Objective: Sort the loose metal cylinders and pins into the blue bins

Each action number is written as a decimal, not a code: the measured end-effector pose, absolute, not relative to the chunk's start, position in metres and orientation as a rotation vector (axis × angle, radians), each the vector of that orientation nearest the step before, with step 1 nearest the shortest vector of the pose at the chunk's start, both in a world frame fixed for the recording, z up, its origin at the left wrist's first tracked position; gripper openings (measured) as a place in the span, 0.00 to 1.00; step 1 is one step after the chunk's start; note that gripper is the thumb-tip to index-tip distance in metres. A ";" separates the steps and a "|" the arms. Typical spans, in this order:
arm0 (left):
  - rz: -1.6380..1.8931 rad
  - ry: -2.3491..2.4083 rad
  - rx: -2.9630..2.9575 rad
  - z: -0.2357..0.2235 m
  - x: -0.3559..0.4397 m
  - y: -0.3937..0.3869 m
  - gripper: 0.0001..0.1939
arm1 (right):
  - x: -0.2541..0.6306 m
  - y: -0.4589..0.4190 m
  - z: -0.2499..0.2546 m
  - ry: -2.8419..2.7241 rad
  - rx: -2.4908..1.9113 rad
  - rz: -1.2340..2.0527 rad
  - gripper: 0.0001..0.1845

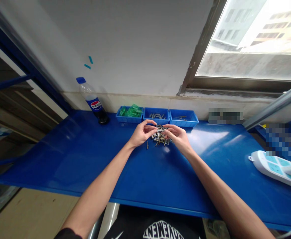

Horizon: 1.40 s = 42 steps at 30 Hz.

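Observation:
A pile of small metal pieces [162, 141], silver and brass-coloured, lies on the blue table. Over its far side, my left hand [143, 133] comes in from the left with thumb and fingers curled together. My right hand [177, 135] faces it from the other side, thumb and fingers also closed in a pinch. Silver bits show between the two sets of fingertips, too small to tell what each hand holds. One thin pin-like piece [147, 145] lies apart from the pile, just below my left hand.
Behind the pile stand three blue bins: one with green plastic pieces [133, 111], one with silver cylinders [156, 116], one with a few thin pins [181, 118]. A cola bottle [95, 104] stands back left. A white power strip [277, 167] lies at the right.

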<state>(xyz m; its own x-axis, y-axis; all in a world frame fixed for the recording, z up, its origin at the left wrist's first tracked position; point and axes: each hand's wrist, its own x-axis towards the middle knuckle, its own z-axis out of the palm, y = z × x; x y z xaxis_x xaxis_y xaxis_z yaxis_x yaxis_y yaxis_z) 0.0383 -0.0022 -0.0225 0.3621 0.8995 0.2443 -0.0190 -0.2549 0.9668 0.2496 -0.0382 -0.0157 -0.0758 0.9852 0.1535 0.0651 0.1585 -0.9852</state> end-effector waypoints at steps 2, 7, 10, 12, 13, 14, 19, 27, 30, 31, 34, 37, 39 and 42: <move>1.068 0.791 1.566 -0.022 0.039 -0.004 0.22 | 0.247 -0.040 -0.015 -1.419 -1.080 1.176 0.23; 1.023 0.885 1.823 -0.018 0.035 -0.006 0.13 | 0.248 -0.037 -0.021 -1.445 -1.102 1.173 0.22; 0.939 0.976 2.169 -0.013 0.026 -0.006 0.09 | 0.252 -0.034 -0.026 -1.431 -1.154 1.088 0.21; 0.860 0.970 2.339 -0.011 0.019 -0.006 0.12 | 0.252 -0.033 -0.026 -1.400 -1.090 1.058 0.22; 0.819 0.970 2.393 -0.010 0.016 -0.005 0.14 | 0.252 -0.033 -0.026 -1.394 -1.031 1.054 0.25; 0.780 0.977 2.430 -0.009 0.013 -0.005 0.15 | 0.252 -0.034 -0.025 -1.400 -0.971 1.054 0.30; 0.649 1.020 2.451 -0.011 0.008 -0.003 0.16 | 0.253 -0.033 -0.023 -1.454 -0.908 1.037 0.40; 0.604 1.040 2.427 -0.009 0.010 -0.003 0.11 | 0.254 -0.032 -0.027 -1.386 -0.974 1.099 0.31; 0.565 1.029 2.418 -0.007 0.010 -0.004 0.12 | 0.253 -0.033 -0.027 -1.379 -0.977 1.111 0.28; 0.551 1.023 2.414 -0.006 0.010 -0.004 0.12 | 0.253 -0.033 -0.027 -1.377 -0.981 1.111 0.27; 0.531 1.026 2.421 -0.007 0.010 -0.005 0.13 | 0.252 -0.032 -0.027 -1.367 -0.994 1.113 0.26; 0.551 1.062 2.479 -0.011 0.011 -0.004 0.12 | 0.252 -0.032 -0.027 -1.362 -1.002 1.120 0.25; 0.573 1.095 2.526 -0.015 0.011 -0.001 0.11 | 0.252 -0.032 -0.028 -1.365 -1.005 1.125 0.24; 0.607 1.174 2.557 -0.022 0.013 0.003 0.10 | 0.251 -0.032 -0.027 -1.363 -1.011 1.133 0.24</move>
<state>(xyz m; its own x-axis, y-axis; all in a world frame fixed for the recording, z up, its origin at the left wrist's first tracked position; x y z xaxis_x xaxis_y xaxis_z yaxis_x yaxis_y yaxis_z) 0.0130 0.0028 -0.0215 0.5856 0.7671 0.2622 0.6573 -0.6386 0.4002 0.2510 -0.0321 -0.0274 -0.0959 0.9759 0.1959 -0.0141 0.1955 -0.9806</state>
